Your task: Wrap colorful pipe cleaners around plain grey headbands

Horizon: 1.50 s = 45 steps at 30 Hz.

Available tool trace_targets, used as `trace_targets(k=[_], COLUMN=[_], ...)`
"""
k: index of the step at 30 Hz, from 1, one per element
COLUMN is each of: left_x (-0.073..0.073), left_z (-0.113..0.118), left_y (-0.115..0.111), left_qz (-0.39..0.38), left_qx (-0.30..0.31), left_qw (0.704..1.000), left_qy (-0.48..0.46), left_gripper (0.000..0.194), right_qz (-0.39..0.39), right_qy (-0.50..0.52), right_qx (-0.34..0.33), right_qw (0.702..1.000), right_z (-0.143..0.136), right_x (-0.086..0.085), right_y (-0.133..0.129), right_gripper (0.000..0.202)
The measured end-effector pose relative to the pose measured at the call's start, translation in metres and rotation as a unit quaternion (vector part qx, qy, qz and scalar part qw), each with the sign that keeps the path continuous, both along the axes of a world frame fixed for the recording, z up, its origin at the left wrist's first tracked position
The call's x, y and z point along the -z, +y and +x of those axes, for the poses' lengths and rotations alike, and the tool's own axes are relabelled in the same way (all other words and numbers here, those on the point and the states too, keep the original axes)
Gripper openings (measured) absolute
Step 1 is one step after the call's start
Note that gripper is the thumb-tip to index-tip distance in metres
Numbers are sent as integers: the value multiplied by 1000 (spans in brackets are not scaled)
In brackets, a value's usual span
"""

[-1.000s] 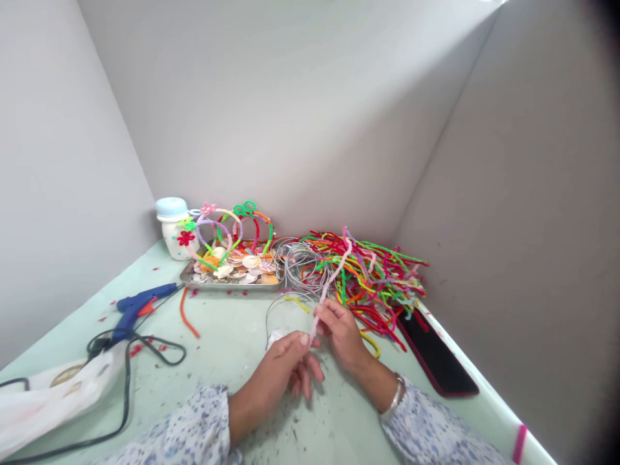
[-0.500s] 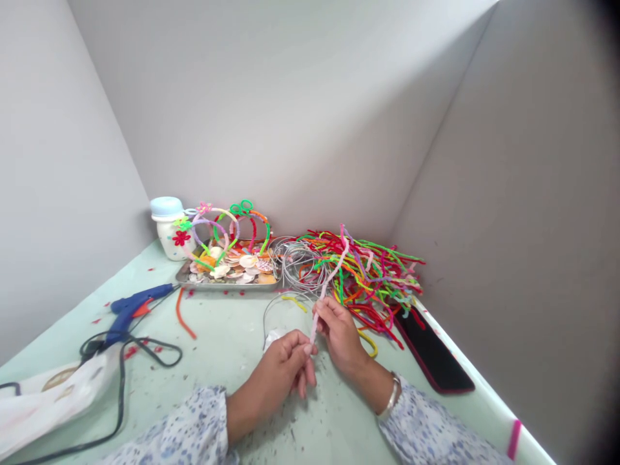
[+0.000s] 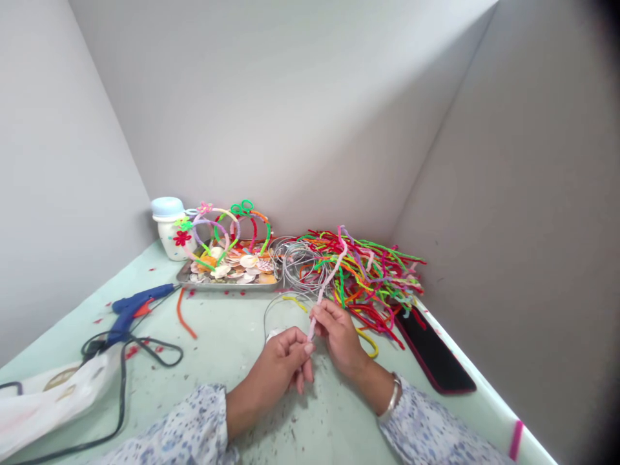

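A pale pink pipe cleaner [image 3: 329, 279] slants up and away from my hands, its far end overlapping the colourful pile behind. My left hand [image 3: 278, 365] pinches its lower end between thumb and forefinger. Slightly higher up, the thumb and fingers of my right hand [image 3: 339, 332] are closed on the same pipe cleaner. Beyond them lies a loose coil of grey wire [image 3: 303, 268], and to its right a heap of mixed pipe cleaners [image 3: 378, 271]. A short yellow piece [image 3: 294, 302] rests on the table just past my hands.
At the back left, a metal tray [image 3: 227, 285] holds shells and several pipe-cleaner headbands [image 3: 264, 226], beside a white jar [image 3: 172, 229]. A blue glue gun [image 3: 128, 313] with a dark cord and a plastic bag [image 3: 72, 400] lie left. A black phone [image 3: 433, 352] lies right.
Both hands stay closed on the pink pipe cleaner. My left hand has shifted up very slightly, and the fingers of both hands have moved a little along the lower end.
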<state>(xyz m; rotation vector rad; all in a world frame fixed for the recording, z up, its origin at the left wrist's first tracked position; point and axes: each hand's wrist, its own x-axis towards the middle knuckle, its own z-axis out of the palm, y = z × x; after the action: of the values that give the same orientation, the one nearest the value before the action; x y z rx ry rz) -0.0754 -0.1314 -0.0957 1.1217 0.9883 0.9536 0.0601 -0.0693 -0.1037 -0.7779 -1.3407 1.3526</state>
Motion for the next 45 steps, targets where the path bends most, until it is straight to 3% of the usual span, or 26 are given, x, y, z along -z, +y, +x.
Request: trace_targets(k=[5,10,15,25,31,36,38,42,45], left_x=[0,0,3,1,-3,-7,-6,-3,-5], left_z=[1,0,0,1,0,0,1,1,-2], left_y=[-3,-2,-1,-4,-7,-1,1,0,-3], left_qz=[3,4,-9,27,8,3,-13,-31,-9], left_qx=[13,-6,-4,-12,22,-33,-43,-28,-15], left_qw=[1000,1000,1000,998,1000,999,998,999,1000], left_qy=[-5,-5,4,50,-10,-42,-48,-31,-14], left_gripper=[30,33,35,29,33,35,35,34,32], right_qz=[16,-14,-59,-77,-86,-59,-59,-62,-40], right_qy=[-42,-5,70,70,64,20,29,86,63], right_qx=[-23,-54,-4,50,-10,-76,-61,28,19], right_qw=[999,998,996,993,994,995,996,994,997], right_z=[1,1,1,1,2,1,1,3,4], right_x=[-5,-4,1,0,-2,-1,-1,-1,-2], right_y=[-3,-3,5,10,7,-2,-1,8,8], right_gripper=[29,29,29,32,30,27,26,26,25])
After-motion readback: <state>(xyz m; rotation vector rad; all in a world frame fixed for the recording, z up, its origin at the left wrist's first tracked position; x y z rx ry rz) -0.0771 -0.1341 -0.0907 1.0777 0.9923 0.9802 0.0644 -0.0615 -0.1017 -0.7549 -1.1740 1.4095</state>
